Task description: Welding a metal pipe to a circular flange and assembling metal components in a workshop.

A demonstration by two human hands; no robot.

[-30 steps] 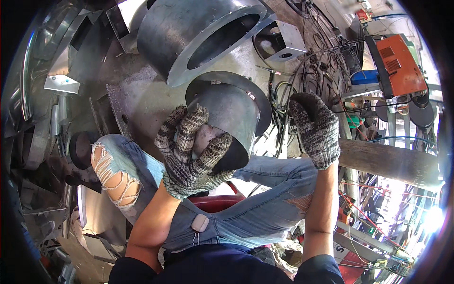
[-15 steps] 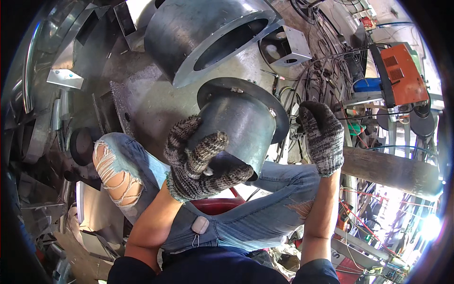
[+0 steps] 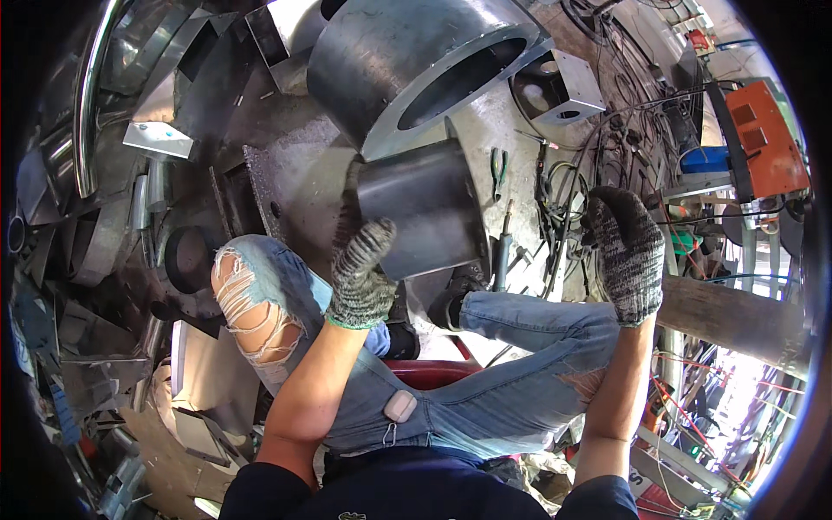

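Note:
In front of me is a dark steel cylinder [image 3: 420, 212] with a wide flat flange [image 3: 474, 208] at its right end. It lies on its side in the air, flange nearly edge-on. My left hand [image 3: 362, 276], in a black-and-white knitted glove, is closed on the cylinder's left end. Its thumb is on the near side and its other fingers reach round behind the rim. My right hand [image 3: 626, 256], in a matching glove, is off to the right, apart from the cylinder. Its fingers are curled together, and whatever is inside them is hidden.
A larger steel drum [image 3: 390, 69] with an oval opening stands beyond. Green-handled pliers [image 3: 498, 173], a grey-handled tool [image 3: 503, 251] and tangled cables [image 3: 555, 204] lie at right, near an orange machine [image 3: 763, 139]. Metal offcuts [image 3: 156, 143] crowd the left.
The cylinder has turned so its flange points right. My left hand has gone from spread fingers to gripping the left end. My right hand keeps its curled pose.

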